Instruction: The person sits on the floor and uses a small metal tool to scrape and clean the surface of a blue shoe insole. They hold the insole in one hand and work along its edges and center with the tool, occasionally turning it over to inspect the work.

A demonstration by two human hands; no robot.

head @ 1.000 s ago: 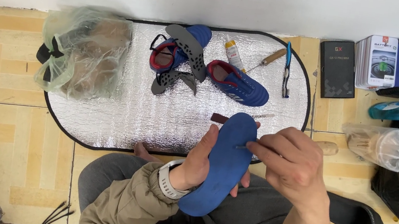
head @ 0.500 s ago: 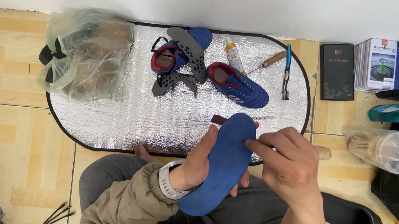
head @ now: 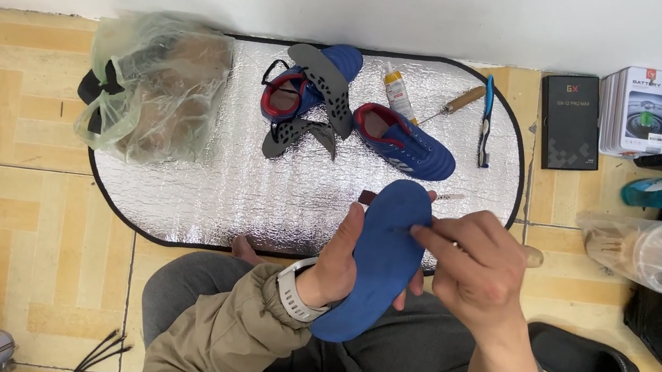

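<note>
While your left hand (head: 336,269) grips the blue insole (head: 379,258) upright over your lap, your right hand (head: 471,262) pinches something thin against its face; next, press steadily without bending it

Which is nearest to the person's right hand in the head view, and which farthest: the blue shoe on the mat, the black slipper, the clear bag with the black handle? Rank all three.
Measured from the right hand:
1. Blue shoe, just above the hand on the silver mat.
2. Black slipper, lower right on the tiled floor.
3. Clear bag, far upper left, at the mat's end.
</note>
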